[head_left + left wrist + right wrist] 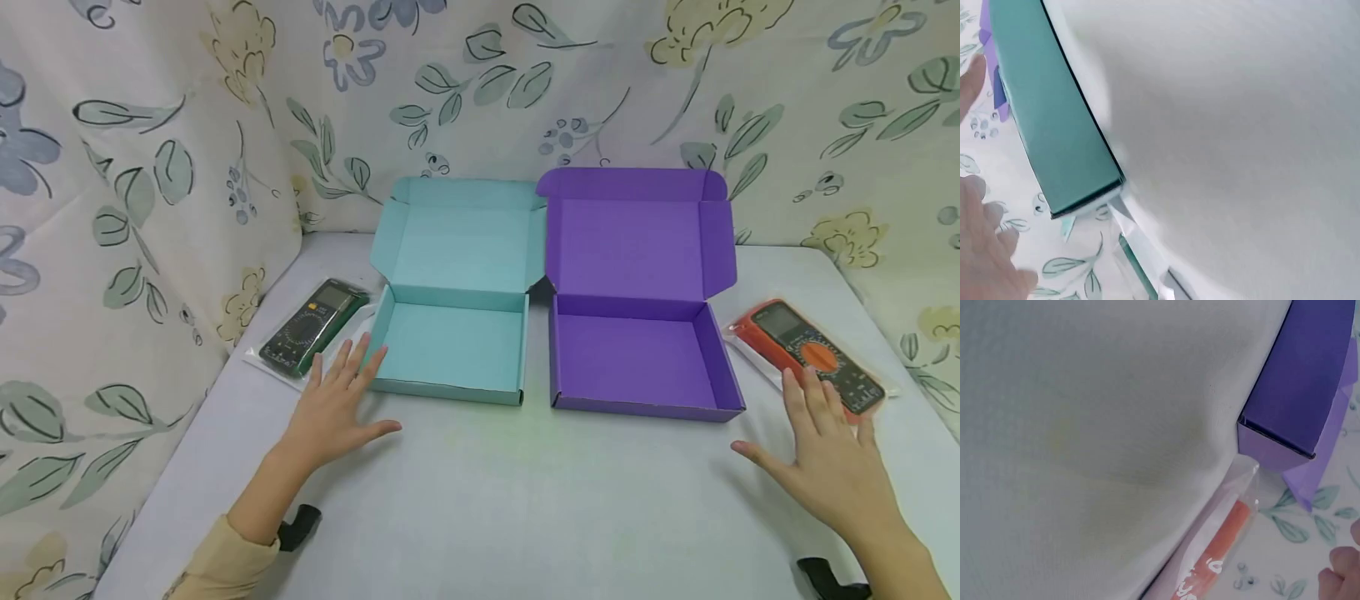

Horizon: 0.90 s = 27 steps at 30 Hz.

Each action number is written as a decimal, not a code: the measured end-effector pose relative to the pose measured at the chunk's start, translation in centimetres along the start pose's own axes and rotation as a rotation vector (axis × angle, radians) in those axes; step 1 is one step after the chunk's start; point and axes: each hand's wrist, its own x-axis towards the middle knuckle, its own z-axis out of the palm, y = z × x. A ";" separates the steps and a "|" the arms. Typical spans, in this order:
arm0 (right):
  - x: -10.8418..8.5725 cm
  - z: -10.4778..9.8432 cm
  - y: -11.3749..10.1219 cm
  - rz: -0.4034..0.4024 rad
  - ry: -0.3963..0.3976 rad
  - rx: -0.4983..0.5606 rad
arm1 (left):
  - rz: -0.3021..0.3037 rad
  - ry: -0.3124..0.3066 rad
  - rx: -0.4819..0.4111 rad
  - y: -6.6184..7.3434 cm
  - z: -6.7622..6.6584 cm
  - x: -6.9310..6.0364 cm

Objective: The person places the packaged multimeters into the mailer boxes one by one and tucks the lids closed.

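My left hand (335,414) is spread with straight fingers, near the front left corner of a teal cardboard box (450,393) and holding nothing. Beyond its fingertips lies a green-and-black multimeter (311,325) in a clear plastic bag. On the right, my right hand (836,467) is also spread and holds nothing. Its fingertips overlap the lower part of an orange-and-black multimeter (795,333), bagged in plastic; whether they touch is unclear. Beside the teal box stands a purple cardboard box (648,407). Both boxes have raised lids and bare insides. In the right wrist view the bagged orange multimeter (1225,537) shows edge-on.
Everything rests on a white tabletop (525,500). A flower-patterned curtain (465,125) hangs behind and to the left of the table. Black straps (300,527) show at both wrists. The raised lids stand close to the curtain.
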 end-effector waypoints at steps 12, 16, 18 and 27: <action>-0.1 -0.6 -0.5 0.013 0.016 0.156 | 0.048 -0.001 -0.716 2.5 0.8 1.2; -0.2 -0.6 -0.5 0.051 -0.008 0.181 | 0.093 0.002 -0.846 3.3 1.0 1.8; -0.2 -0.6 -0.5 0.062 -0.015 0.204 | 0.113 -0.013 -0.935 3.8 1.0 2.1; -0.2 -0.5 -0.5 0.074 -0.012 0.281 | 0.178 -0.084 -1.206 6.1 1.3 3.3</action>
